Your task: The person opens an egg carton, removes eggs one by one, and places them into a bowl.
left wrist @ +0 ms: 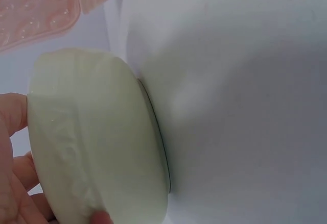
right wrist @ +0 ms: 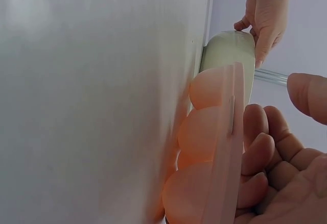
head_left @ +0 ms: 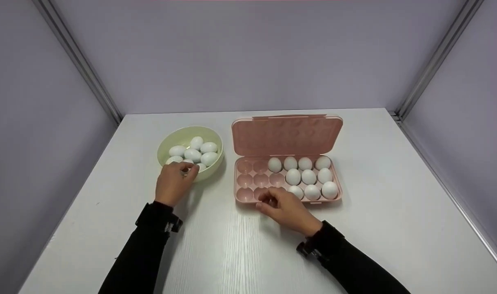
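Head view: your left hand curls over the green bowl's near rim beside an egg; your right hand loosely grips the pink egg tray's front edge.

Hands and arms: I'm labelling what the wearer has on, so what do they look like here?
Both hands, left hand and right hand, are bare: no gloves or rings visible. Each arm has a long black sleeve reaching the wrist. A small black device is strapped at each wrist.
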Action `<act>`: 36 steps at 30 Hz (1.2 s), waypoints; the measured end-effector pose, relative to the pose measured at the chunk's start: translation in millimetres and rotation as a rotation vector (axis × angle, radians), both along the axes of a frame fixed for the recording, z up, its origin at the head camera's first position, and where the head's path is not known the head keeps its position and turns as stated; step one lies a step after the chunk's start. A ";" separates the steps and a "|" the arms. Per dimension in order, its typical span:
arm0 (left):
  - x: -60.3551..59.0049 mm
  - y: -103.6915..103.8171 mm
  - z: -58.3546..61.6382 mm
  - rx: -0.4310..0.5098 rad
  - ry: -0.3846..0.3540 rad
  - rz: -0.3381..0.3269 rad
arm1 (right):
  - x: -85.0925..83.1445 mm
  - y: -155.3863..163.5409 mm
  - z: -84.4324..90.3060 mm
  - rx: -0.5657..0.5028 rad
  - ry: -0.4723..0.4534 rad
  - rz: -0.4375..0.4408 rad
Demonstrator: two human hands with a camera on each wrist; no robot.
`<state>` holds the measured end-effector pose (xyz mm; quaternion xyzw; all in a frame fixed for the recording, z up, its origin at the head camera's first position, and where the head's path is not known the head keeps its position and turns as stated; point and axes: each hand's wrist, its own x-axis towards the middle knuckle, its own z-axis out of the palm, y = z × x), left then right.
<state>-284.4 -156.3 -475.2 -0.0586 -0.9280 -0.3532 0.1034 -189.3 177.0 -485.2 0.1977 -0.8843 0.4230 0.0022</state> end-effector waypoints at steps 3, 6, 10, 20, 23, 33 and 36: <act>1.1 -0.3 -2.6 -0.002 0.012 0.003 | 0.3 0.2 -1.2 0.004 0.002 -0.004; 3.7 -0.2 -4.9 -0.006 0.032 0.026 | 0.7 0.0 -2.0 0.001 0.002 -0.004; 10.3 1.9 -7.2 -0.016 0.110 0.074 | 1.1 -0.8 -2.0 -0.013 -0.004 0.003; 49.4 33.7 -17.6 -0.006 0.500 0.008 | 0.7 -0.7 0.7 -0.004 -0.013 0.007; 64.1 47.7 -17.5 -0.038 0.530 -0.066 | 0.2 0.0 0.9 -0.003 -0.018 0.003; 106.3 81.1 4.1 -0.002 0.621 -0.204 | -0.8 2.8 7.2 -0.020 0.005 -0.008; 114.5 87.7 5.7 0.017 0.653 -0.229 | -4.1 8.4 18.4 -0.018 0.030 -0.019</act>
